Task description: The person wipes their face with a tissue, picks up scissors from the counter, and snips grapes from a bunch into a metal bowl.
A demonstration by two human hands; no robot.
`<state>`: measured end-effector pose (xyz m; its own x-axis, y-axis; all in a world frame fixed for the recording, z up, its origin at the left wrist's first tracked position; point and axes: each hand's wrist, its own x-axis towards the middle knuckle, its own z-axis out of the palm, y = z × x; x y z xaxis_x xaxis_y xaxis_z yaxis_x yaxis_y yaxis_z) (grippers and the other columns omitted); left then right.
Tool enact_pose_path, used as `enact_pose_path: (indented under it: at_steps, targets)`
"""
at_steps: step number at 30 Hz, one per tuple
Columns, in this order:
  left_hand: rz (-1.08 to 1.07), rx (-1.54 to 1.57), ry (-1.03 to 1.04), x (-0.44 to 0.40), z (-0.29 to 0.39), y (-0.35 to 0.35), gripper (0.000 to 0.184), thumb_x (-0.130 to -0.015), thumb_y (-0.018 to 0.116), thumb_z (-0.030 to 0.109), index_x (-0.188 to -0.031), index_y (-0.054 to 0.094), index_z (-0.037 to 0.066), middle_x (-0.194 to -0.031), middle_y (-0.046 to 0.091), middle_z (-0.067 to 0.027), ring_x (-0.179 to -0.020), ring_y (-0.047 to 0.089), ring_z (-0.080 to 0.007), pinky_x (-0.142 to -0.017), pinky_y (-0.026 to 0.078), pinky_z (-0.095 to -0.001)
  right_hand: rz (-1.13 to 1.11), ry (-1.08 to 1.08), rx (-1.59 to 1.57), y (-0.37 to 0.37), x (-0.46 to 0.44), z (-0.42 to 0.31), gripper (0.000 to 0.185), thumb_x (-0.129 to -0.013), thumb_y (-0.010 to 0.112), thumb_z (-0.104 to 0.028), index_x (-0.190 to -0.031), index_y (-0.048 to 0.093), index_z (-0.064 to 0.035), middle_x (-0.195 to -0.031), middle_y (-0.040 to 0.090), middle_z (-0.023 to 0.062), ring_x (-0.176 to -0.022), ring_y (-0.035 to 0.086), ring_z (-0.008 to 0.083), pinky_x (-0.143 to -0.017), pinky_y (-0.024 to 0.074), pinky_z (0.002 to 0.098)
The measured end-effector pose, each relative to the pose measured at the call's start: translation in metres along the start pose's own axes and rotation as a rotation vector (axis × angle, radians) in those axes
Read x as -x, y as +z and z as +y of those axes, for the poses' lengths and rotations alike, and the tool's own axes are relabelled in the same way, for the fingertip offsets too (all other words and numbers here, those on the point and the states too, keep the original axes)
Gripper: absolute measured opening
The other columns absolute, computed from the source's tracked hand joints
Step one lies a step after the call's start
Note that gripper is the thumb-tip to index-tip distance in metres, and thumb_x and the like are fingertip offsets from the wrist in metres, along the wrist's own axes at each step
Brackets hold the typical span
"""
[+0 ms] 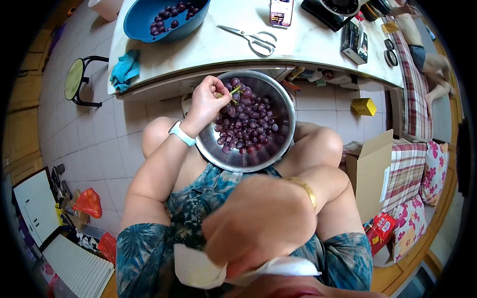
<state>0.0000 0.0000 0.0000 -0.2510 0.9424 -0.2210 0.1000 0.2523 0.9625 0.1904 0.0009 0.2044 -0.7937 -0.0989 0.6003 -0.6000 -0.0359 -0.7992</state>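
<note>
Pale tiled floor (94,154) spread around a marble-patterned table (184,57), which bore a blue basin (184,35) with loose grapes (158,27) inside, a pair of scissors (246,35), a lit phone (281,12) and, at the left corner, a crumpled teal cloth (124,70). Between the person's knees, near the table's edge, was a steel bowl (284,116) with a heap of purple grapes (243,124) in it. The left hand (206,101), a pale-strapped watch (182,133) on its wrist, was over the bowl's left rim — thumb and fingers pinched together on a green stem (235,90) at the far side of the heap. The right hand (261,218), a gold bracelet (308,191) at its wrist, was blurred and close to the face, with white tissue (196,268) beneath it — I could not tell how its fingers stood. At right, an open cardboard box (372,174) stood beside flowered cushions (408,223).
</note>
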Motion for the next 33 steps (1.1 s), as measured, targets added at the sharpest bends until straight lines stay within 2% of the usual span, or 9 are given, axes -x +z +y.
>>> enact_pose_path:
  at_steps: [1, 2, 3, 7, 9, 13, 14, 22, 33]
  targets:
    - [0.008, -0.019, 0.002, 0.001, 0.002, -0.004, 0.021, -0.088, 0.070, 0.001, -0.097, 0.052, 0.003, -0.085, 0.060, -0.0005, -0.072, 0.054, -0.0031, -0.063, 0.044, -0.0182, 0.187, -0.098, -0.006, -0.001, -0.002, 0.002, 0.025, -0.095, 0.066, -0.014, -0.114, 0.065, 0.0035, -0.106, 0.069, 0.0176, -0.090, 0.071, 0.0307, -0.072, 0.0560, 0.0347]
    - [0.017, -0.037, 0.003, 0.001, 0.004, -0.008, 0.021, -0.088, 0.071, 0.001, -0.096, 0.052, 0.003, -0.084, 0.059, 0.0003, -0.072, 0.054, -0.0030, -0.063, 0.044, -0.0183, 0.272, -0.155, -0.007, -0.004, -0.002, 0.000, 0.025, -0.095, 0.065, -0.014, -0.113, 0.065, 0.0036, -0.106, 0.069, 0.0176, -0.089, 0.071, 0.0309, -0.072, 0.0559, 0.0348]
    - [-0.003, 0.033, -0.001, -0.001, -0.002, 0.019, 0.021, -0.088, 0.071, 0.001, -0.096, 0.052, 0.003, -0.084, 0.059, 0.0003, -0.072, 0.054, -0.0030, -0.063, 0.044, -0.0183, 0.274, -0.132, 0.003, -0.005, 0.002, -0.004, 0.025, -0.095, 0.065, -0.014, -0.113, 0.065, 0.0036, -0.105, 0.069, 0.0177, -0.089, 0.071, 0.0310, -0.071, 0.0559, 0.0349]
    - [0.013, -0.024, 0.040, -0.002, -0.004, 0.005, 0.021, -0.087, 0.072, 0.001, -0.096, 0.052, 0.003, -0.083, 0.058, -0.0001, -0.073, 0.055, -0.0034, -0.065, 0.045, -0.0191, 0.293, -0.240, 0.048, -0.009, 0.011, -0.016, 0.023, -0.096, 0.063, -0.014, -0.111, 0.064, 0.0038, -0.103, 0.068, 0.0178, -0.087, 0.070, 0.0315, -0.071, 0.0555, 0.0351]
    - [0.053, 0.049, 0.042, -0.001, -0.008, 0.007, 0.021, -0.083, 0.072, -0.002, -0.093, 0.055, 0.002, -0.081, 0.063, -0.0014, -0.068, 0.055, -0.0032, -0.061, 0.046, -0.0198, 0.335, -0.264, 0.072, -0.010, 0.016, -0.020, 0.022, -0.096, 0.063, -0.014, -0.110, 0.064, 0.0038, -0.102, 0.067, 0.0178, -0.086, 0.069, 0.0318, -0.070, 0.0553, 0.0352]
    - [0.062, 0.010, 0.122, -0.005, -0.015, 0.006, 0.019, -0.083, 0.072, 0.000, -0.093, 0.056, 0.002, -0.079, 0.062, -0.0003, -0.067, 0.055, -0.0027, -0.060, 0.045, -0.0197, 0.339, -0.315, 0.081, -0.013, 0.030, -0.039, 0.021, -0.097, 0.061, -0.014, -0.108, 0.064, 0.0040, -0.100, 0.067, 0.0179, -0.084, 0.068, 0.0323, -0.070, 0.0550, 0.0355]
    - [-0.011, -0.060, 0.045, -0.004, -0.007, 0.002, 0.021, -0.087, 0.070, -0.003, -0.098, 0.052, 0.002, -0.090, 0.063, -0.0039, -0.082, 0.060, -0.0069, -0.074, 0.051, -0.0211, 0.328, -0.328, 0.084, -0.011, 0.033, -0.042, 0.021, -0.097, 0.060, -0.014, -0.108, 0.064, 0.0040, -0.099, 0.066, 0.0180, -0.083, 0.068, 0.0324, -0.070, 0.0549, 0.0356]
    - [0.006, -0.032, 0.035, -0.004, -0.004, 0.005, 0.020, -0.089, 0.072, 0.001, -0.096, 0.053, 0.003, -0.087, 0.060, -0.0008, -0.077, 0.056, -0.0035, -0.067, 0.046, -0.0189, 0.260, -0.332, -0.033, -0.011, 0.036, -0.041, 0.020, -0.098, 0.057, -0.014, -0.104, 0.063, 0.0043, -0.095, 0.064, 0.0182, -0.079, 0.066, 0.0334, -0.068, 0.0542, 0.0361]
    - [0.012, -0.046, 0.030, -0.001, 0.000, 0.004, 0.019, -0.090, 0.071, 0.004, -0.095, 0.054, 0.003, -0.085, 0.060, -0.0003, -0.074, 0.055, -0.0025, -0.065, 0.046, -0.0186, 0.326, -0.335, -0.159, 0.008, 0.013, -0.012, 0.021, -0.100, 0.053, -0.014, -0.099, 0.062, 0.0048, -0.089, 0.062, 0.0185, -0.074, 0.063, 0.0348, -0.066, 0.0532, 0.0368]
